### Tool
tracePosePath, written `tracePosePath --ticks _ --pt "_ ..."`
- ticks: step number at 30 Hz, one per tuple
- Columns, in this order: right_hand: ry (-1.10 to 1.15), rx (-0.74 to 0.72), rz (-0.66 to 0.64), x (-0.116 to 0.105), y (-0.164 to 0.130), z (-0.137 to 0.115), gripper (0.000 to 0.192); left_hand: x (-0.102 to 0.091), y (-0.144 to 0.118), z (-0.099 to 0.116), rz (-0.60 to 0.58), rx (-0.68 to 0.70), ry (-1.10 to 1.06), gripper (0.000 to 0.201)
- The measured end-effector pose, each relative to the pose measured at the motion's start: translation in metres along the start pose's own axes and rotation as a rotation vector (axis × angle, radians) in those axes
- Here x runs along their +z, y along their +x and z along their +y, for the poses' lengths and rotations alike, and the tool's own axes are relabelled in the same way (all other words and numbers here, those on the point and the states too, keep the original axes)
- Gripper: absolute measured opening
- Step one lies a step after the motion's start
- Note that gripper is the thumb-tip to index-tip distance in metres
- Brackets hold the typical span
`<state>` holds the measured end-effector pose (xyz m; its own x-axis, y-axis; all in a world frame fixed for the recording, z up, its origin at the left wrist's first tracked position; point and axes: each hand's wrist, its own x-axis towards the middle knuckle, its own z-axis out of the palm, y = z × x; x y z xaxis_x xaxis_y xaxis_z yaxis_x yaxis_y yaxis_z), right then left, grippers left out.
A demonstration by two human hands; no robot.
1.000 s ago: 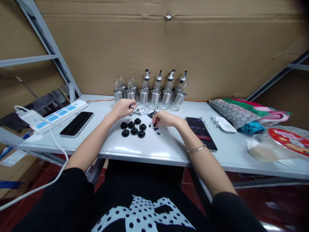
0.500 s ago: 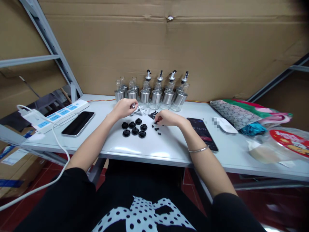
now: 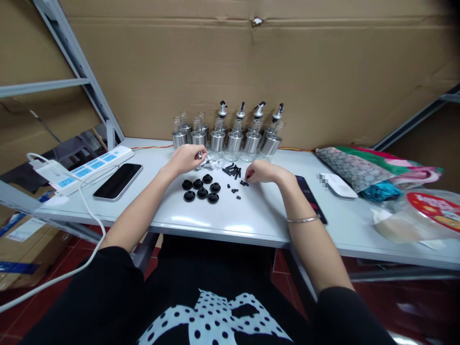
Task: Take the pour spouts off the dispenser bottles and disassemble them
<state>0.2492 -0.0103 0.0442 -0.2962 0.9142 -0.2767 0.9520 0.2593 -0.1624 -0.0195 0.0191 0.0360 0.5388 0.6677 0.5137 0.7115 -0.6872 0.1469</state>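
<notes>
My left hand [image 3: 187, 158] is closed around a small shiny silver metal part [image 3: 199, 155], most of it hidden by the fingers. It hovers beside a pile of silver and clear pieces [image 3: 208, 164]. My right hand [image 3: 265, 171] has its fingertips pinched together low over the table, at small black cylindrical pieces [image 3: 244, 183]; what lies between the fingers is hidden. More of these small pieces [image 3: 235, 190] are scattered nearby. Several slim black levers [image 3: 232, 170] lie between my hands. Several round black stoppers [image 3: 202, 193] stand grouped in front of my left hand.
Glass bottles with steel sleeves [image 3: 217, 142] stand in rows behind my hands, several with pourers [image 3: 258, 110]. A phone [image 3: 118, 182] and power strip [image 3: 93, 167] are at left. At right are another phone [image 3: 311, 199], a white device [image 3: 338, 186], a patterned bag [image 3: 345, 167] and a tape roll [image 3: 398, 225].
My right hand has moved right, away from the black levers, uncovering them and some small black pieces. My left hand keeps its grip in nearly the same place.
</notes>
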Motion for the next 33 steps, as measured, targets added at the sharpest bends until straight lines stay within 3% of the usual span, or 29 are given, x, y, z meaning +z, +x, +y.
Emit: tracePosePath --ticks 14,19,22,29,33 --pt "0.0 -0.011 0.041 -0.003 -0.002 -0.004 0.027 0.003 -0.001 0.001 -0.022 -0.011 -0.01 0.019" --pt "0.047 0.065 0.05 -0.004 -0.004 -0.008 0.028 0.007 0.001 0.016 -0.048 0.099 -0.089 0.017" --pt "0.03 0.01 0.05 -0.003 -0.003 -0.008 0.022 0.011 0.011 0.034 -0.202 0.173 -0.162 0.019" --pt "0.004 -0.01 0.031 -0.001 -0.001 -0.012 0.025 0.028 0.043 0.061 -0.779 0.295 -0.017 0.027" --pt "0.015 -0.029 0.053 -0.002 -0.003 -0.014 0.023 0.039 0.049 0.061 -0.844 0.304 0.013 0.028"
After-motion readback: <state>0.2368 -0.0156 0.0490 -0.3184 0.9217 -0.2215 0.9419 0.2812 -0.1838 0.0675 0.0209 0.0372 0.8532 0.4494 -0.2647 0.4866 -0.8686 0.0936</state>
